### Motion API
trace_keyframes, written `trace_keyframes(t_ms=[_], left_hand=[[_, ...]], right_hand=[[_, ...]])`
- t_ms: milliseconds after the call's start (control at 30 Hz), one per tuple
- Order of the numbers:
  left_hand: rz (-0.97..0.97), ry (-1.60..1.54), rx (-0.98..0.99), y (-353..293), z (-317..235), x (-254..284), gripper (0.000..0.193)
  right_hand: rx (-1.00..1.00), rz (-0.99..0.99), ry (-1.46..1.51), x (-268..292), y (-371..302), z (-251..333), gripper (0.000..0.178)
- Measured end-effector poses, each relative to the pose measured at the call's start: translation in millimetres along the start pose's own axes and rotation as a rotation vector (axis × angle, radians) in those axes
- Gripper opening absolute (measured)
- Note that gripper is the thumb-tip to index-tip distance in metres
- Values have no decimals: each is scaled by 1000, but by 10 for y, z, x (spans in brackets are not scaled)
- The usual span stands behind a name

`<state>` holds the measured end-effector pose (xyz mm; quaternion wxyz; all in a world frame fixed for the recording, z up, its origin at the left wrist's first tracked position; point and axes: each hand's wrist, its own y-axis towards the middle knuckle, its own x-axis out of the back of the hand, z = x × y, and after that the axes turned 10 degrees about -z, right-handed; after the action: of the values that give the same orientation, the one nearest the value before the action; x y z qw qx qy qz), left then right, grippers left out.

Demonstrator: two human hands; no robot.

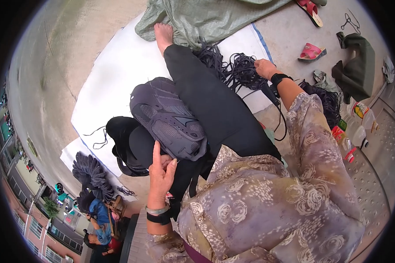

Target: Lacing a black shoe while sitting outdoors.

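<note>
Sitting on a white sheet (114, 83) spread over concrete ground, the person rests a grey shoe upper (169, 118) on the lap, against the outstretched leg in black trousers (215, 101). Left hand (161, 171): held just below the shoe upper, index finger raised straight, remaining fingers curled loosely toward the palm, gripping nothing visible; whether it touches the upper cannot be told. Right hand (264, 68): reaching to the far side of the leg, fingers closed into a tangle of dark laces (232, 70) lying on the sheet. Black shoe pieces (123, 144) lie beneath the grey upper. A green sack (206, 17) covers the area beyond the bare foot (163, 35). Pink sandals (311, 51), a dark green cloth (357, 65) and plastic bottles (360, 122) lie to the right. A fan-shaped stack of dark pieces (88, 173) sits lower left.
</note>
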<state>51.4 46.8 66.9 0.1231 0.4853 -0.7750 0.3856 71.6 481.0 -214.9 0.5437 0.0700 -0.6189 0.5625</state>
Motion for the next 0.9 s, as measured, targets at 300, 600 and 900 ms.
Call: trace_keyframes(t_ms=[300,600,900], left_hand=[[127,-254,201,205,-2,78,69],[119,-331,259,478,266,63,67],[117,-158,66,563,376,-50,63]], right_hand=[[161,127,-55,-443,165,494,38],[-189,243,227,-992,612,745,37],[-145,-242,1062,-568,185,623,8]])
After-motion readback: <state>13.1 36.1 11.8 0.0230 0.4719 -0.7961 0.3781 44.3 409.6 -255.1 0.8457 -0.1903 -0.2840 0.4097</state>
